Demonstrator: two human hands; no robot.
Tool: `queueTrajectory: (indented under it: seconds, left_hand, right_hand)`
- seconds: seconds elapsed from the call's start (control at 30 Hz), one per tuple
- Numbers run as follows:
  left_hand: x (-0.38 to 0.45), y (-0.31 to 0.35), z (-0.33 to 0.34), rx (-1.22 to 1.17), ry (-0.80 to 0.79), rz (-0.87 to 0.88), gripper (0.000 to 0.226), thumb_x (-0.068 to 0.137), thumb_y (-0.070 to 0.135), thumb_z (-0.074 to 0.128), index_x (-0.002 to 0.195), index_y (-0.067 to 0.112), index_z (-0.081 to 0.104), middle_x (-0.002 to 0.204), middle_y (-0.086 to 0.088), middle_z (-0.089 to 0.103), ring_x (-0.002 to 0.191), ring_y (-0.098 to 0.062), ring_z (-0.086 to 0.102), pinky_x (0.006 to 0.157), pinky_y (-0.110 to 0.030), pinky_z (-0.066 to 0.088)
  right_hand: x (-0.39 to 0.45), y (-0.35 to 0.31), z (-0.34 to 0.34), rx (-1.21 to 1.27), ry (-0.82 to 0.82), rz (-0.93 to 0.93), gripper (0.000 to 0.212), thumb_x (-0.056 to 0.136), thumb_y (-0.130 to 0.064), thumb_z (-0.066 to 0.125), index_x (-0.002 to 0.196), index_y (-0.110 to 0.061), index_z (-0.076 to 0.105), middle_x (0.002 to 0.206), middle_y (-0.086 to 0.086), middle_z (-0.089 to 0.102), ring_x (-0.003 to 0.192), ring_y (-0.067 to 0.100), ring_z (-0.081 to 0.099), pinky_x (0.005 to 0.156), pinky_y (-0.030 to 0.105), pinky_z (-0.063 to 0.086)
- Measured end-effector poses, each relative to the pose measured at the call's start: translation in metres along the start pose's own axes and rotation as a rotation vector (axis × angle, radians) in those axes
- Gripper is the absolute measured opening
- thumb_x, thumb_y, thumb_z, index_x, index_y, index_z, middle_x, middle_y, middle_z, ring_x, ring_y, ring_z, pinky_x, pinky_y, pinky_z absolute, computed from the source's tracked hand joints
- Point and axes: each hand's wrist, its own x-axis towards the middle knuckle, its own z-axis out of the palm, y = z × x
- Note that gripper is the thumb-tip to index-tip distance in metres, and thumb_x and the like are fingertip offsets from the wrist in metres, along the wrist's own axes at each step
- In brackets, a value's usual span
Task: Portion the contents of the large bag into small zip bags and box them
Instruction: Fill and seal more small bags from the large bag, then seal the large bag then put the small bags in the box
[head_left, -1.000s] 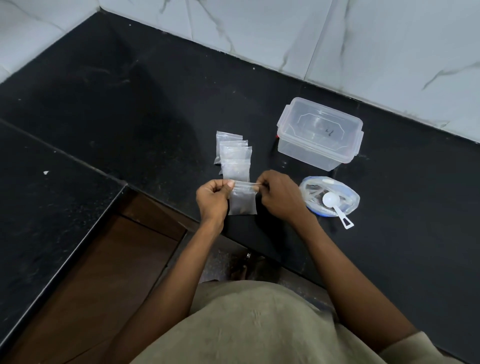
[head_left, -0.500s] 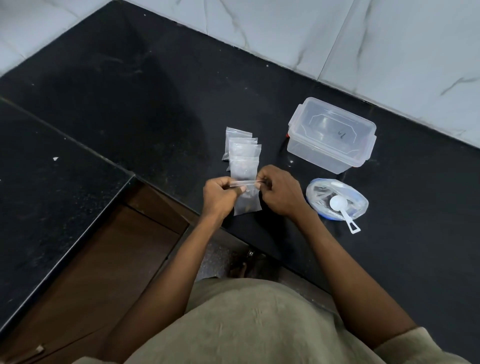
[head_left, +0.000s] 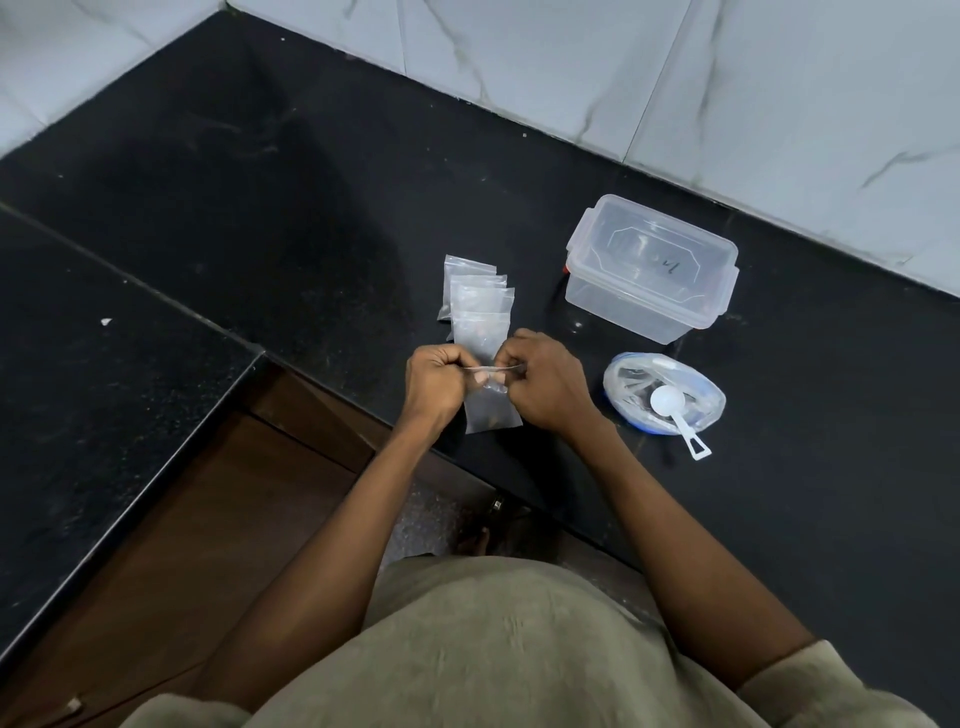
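Observation:
A small clear zip bag (head_left: 491, 410) with dark contents in its lower part hangs between my hands, just above the black counter's front edge. My left hand (head_left: 434, 382) pinches the left end of its zip strip and my right hand (head_left: 545, 384) pinches the right end. Behind them several more small zip bags (head_left: 475, 299) lie overlapped on the counter. The large bag (head_left: 665, 392) lies to the right with its mouth rolled open and a white scoop (head_left: 670, 408) resting in it. A clear lidded plastic box (head_left: 649, 267) stands behind the large bag.
The black stone counter (head_left: 260, 171) runs back to a white marble-tiled wall (head_left: 675, 67). A second black slab (head_left: 78, 364) lies at the left, with a brown wooden cabinet front (head_left: 218, 509) below the counter edge.
My hands have drawn closer together along the top of the small bag, and the bag now hangs slightly lower and more tilted. Everything else on the counter has stayed where it was.

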Motion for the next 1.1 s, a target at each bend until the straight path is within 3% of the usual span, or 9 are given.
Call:
queueTrajectory:
  seconds: [0.13, 0.23, 0.33, 0.43, 0.57, 0.77, 1.0, 1.1]
  left_hand:
    - [-0.003, 0.000, -0.003, 0.082, 0.060, 0.026, 0.018, 0.078, 0.001, 0.082, 0.076, 0.018, 0.076, 0.074, 0.007, 0.073, 0.067, 0.000, 0.064, 0.064, -0.015, 0.054]
    - [-0.008, -0.004, -0.003, 0.163, 0.127, 0.076, 0.032, 0.073, -0.003, 0.080, 0.092, 0.022, 0.073, 0.087, 0.005, 0.071, 0.070, -0.007, 0.065, 0.070, -0.028, 0.059]
    - [-0.020, -0.009, 0.001, 0.271, 0.294, 0.188, 0.038, 0.069, 0.006, 0.082, 0.094, 0.022, 0.058, 0.097, 0.005, 0.056, 0.074, -0.016, 0.059, 0.068, -0.033, 0.053]
    - [-0.032, -0.021, 0.009, 0.369, 0.181, 0.330, 0.028, 0.072, 0.011, 0.082, 0.083, 0.024, 0.059, 0.086, 0.009, 0.057, 0.074, -0.013, 0.058, 0.065, -0.035, 0.051]
    - [-0.032, -0.034, 0.016, 0.531, 0.031, 0.330, 0.021, 0.076, 0.020, 0.083, 0.081, 0.025, 0.063, 0.089, 0.014, 0.065, 0.083, -0.011, 0.056, 0.070, -0.035, 0.052]
    - [-0.025, -0.029, 0.016, 0.581, 0.035, 0.263, 0.022, 0.076, 0.025, 0.083, 0.081, 0.026, 0.062, 0.086, 0.016, 0.062, 0.085, -0.008, 0.052, 0.066, -0.026, 0.038]
    - [-0.021, -0.031, 0.020, 0.590, 0.031, 0.219, 0.020, 0.077, 0.022, 0.077, 0.079, 0.028, 0.059, 0.085, 0.015, 0.061, 0.085, -0.009, 0.053, 0.067, -0.029, 0.046]
    - [-0.021, -0.022, 0.022, 0.604, 0.039, 0.244, 0.008, 0.079, 0.022, 0.067, 0.079, 0.027, 0.061, 0.087, 0.013, 0.063, 0.085, -0.010, 0.055, 0.069, -0.029, 0.045]
  right_hand:
    - [0.005, 0.008, 0.002, 0.003, 0.043, 0.063, 0.008, 0.086, -0.015, 0.071, 0.084, -0.022, 0.073, 0.084, -0.009, 0.058, 0.083, 0.011, 0.050, 0.061, 0.025, 0.032]
    - [0.013, 0.009, 0.007, 0.071, 0.106, 0.071, 0.002, 0.083, -0.015, 0.078, 0.083, -0.017, 0.078, 0.080, 0.000, 0.063, 0.078, 0.018, 0.057, 0.066, 0.030, 0.043]
    - [0.018, 0.008, 0.011, 0.096, 0.120, 0.083, 0.004, 0.081, -0.014, 0.081, 0.084, -0.014, 0.080, 0.083, 0.005, 0.070, 0.074, 0.016, 0.061, 0.071, 0.031, 0.050]
    - [0.019, 0.012, 0.013, 0.102, 0.101, 0.100, 0.005, 0.081, -0.017, 0.082, 0.085, -0.015, 0.080, 0.085, 0.001, 0.071, 0.075, 0.013, 0.062, 0.073, 0.028, 0.050]
    - [0.022, 0.013, 0.008, 0.147, 0.056, 0.076, 0.004, 0.080, -0.015, 0.083, 0.081, -0.012, 0.080, 0.070, -0.020, 0.060, 0.065, -0.004, 0.057, 0.070, 0.021, 0.048]
    - [0.033, 0.017, 0.009, 0.212, 0.070, 0.123, 0.018, 0.075, -0.013, 0.087, 0.090, -0.008, 0.078, 0.077, -0.003, 0.069, 0.066, 0.001, 0.059, 0.074, 0.024, 0.053]
    - [0.033, 0.022, 0.016, 0.168, 0.123, 0.107, 0.025, 0.075, -0.014, 0.087, 0.096, -0.008, 0.074, 0.085, 0.006, 0.068, 0.075, 0.018, 0.064, 0.077, 0.033, 0.055]
    - [0.029, 0.029, 0.016, 0.155, 0.201, 0.101, 0.024, 0.077, -0.017, 0.086, 0.097, -0.011, 0.073, 0.087, 0.003, 0.066, 0.074, 0.016, 0.063, 0.075, 0.029, 0.054]
